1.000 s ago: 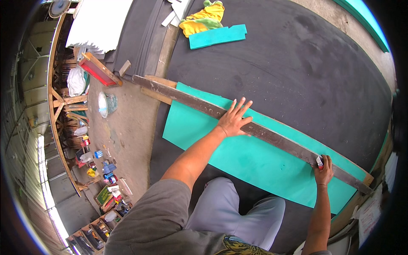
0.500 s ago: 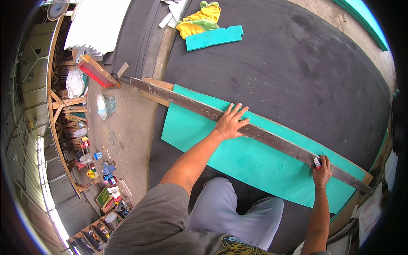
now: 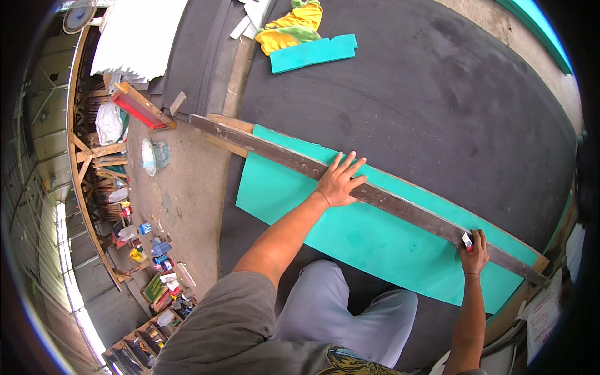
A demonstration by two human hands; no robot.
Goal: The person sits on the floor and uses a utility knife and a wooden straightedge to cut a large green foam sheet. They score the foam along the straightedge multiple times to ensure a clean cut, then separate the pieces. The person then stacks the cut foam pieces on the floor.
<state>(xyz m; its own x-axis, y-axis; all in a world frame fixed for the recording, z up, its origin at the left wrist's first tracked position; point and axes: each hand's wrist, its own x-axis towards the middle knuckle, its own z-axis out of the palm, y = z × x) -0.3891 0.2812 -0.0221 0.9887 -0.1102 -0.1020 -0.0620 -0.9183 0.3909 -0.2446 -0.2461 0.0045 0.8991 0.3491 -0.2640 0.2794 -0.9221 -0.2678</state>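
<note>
A long dark straightedge bar (image 3: 284, 157) lies slantwise across a turquoise sheet (image 3: 369, 240). My left hand (image 3: 340, 182) presses on the middle of the bar, palm down, with the fingers spread. Near the bar's right end, my right hand (image 3: 475, 255) has its fingers closed round a small red-and-white thing (image 3: 468, 242), whose exact kind I cannot make out. That hand rests against the bar's near edge. A wooden board (image 3: 226, 145) shows from under the sheet at its far side and left corner.
Beneath everything spreads a large black sheet (image 3: 431, 112). Farther off lie a notched turquoise offcut (image 3: 312, 54) and a yellow-green cloth (image 3: 290, 28). To the left are a bucket (image 3: 156, 156), a red-faced wooden frame (image 3: 140, 107), stacked white sheets (image 3: 134, 37) and cluttered shelves.
Both hands and the bar hold nearly the same places. The whole view has shifted very slightly.
</note>
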